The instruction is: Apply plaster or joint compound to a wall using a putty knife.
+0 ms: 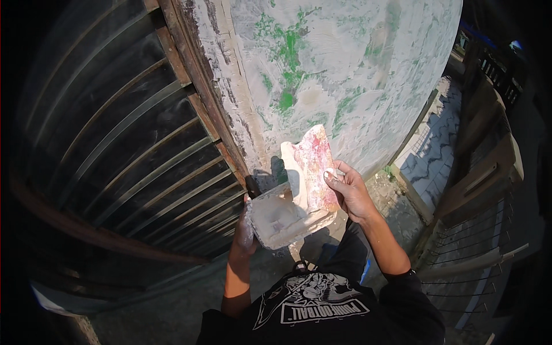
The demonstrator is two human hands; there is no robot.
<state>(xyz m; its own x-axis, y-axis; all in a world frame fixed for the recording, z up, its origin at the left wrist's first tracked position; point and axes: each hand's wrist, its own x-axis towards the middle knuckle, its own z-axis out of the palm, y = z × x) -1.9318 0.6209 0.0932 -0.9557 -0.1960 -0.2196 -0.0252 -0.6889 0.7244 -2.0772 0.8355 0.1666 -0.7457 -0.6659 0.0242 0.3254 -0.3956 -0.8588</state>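
Note:
My left hand [244, 227] grips the edge of a flat putty-smeared board [276, 221] carrying whitish filler, held just in front of my chest. My right hand [348, 190] holds a wide flat scraper blade [313, 167], stained pink and white, tilted upright with its lower edge resting on the board. Both sit close to a rough plastered wall [345, 63] with green patches showing through the pale coat.
A window with a worn wooden frame [198, 86] and curved metal bars [126, 149] fills the left. Paved ground [437, 144] and a gate or fence [489, 190] lie to the right. My dark printed shirt [322, 310] is at the bottom.

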